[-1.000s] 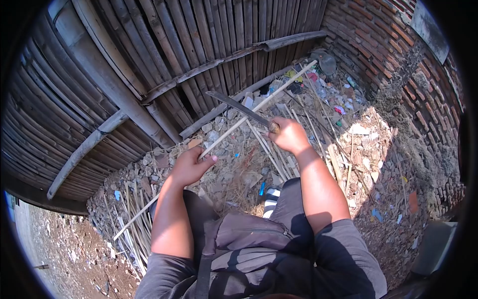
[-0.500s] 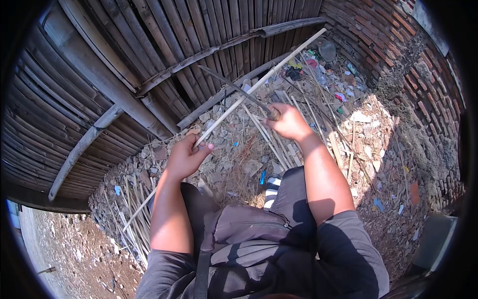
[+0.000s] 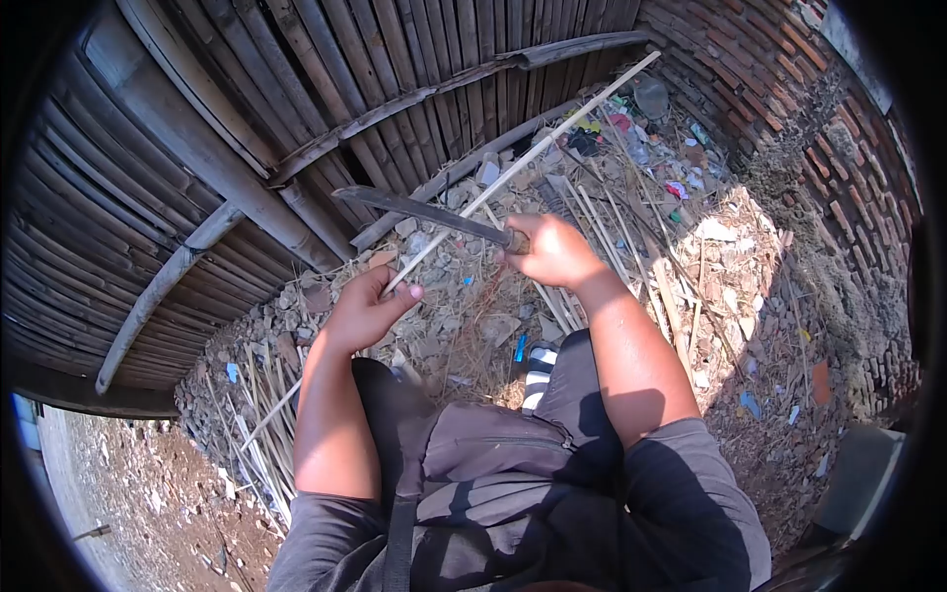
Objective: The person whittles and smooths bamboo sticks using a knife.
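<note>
A long pale bamboo strip (image 3: pixel 538 150) slants up and away to the right, its near end pinched in my left hand (image 3: pixel 367 308). My right hand (image 3: pixel 554 253) is wrapped round the wooden handle of a machete (image 3: pixel 419 209). The dark blade points left and crosses the strip a little beyond my left hand. Whether the edge touches the strip, I cannot tell. Several more bamboo strips (image 3: pixel 607 237) lie on the rubble beyond my right hand.
A bamboo-slat wall (image 3: pixel 326 89) rises ahead and left; a brick wall (image 3: pixel 760 69) stands on the right. Broken stone and litter (image 3: pixel 636 133) cover the ground. Another bundle of strips (image 3: pixel 261 414) lies left of my leg. A grey container (image 3: pixel 860 474) stands at lower right.
My right hand has moved slightly toward me and left. The machete blade has swung lower and shows more of its flat side. The strip's far end has shifted slightly right.
</note>
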### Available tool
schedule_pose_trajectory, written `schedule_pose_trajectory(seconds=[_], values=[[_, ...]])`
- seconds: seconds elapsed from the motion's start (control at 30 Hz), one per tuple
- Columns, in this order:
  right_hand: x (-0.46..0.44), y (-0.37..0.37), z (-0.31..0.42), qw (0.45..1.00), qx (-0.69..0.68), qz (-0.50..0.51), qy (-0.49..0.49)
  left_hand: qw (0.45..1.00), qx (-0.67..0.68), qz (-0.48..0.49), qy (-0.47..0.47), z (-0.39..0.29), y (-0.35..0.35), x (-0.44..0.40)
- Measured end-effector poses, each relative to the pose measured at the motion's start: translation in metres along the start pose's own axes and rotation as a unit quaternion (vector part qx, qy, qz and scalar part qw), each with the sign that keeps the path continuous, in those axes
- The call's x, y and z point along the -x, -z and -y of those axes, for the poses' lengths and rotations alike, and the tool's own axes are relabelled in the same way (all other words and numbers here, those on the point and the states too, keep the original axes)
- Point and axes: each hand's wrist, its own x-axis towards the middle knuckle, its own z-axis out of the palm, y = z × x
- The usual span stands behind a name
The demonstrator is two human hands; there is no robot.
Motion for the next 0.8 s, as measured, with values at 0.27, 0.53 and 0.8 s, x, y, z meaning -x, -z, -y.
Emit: schedule_pose_trajectory(seconds=[0.27, 0.53, 0.8], values=[[0.003, -0.002, -0.04, 0.988, -0.054, -0.139, -0.048, 0.999, -0.033, 0.0, 0.022, 0.003, 0.001, -0.004], [0.001, -0.009, 0.009, 0.999, 0.032, 0.034, 0.0, 0.998, -0.05, -0.028, 0.0, 0.004, -0.002, -0.002], [-0.002, -0.007, -0.045, 0.994, -0.055, -0.092, -0.001, 0.999, -0.044, -0.023, 0.006, -0.001, 0.001, -0.001]])
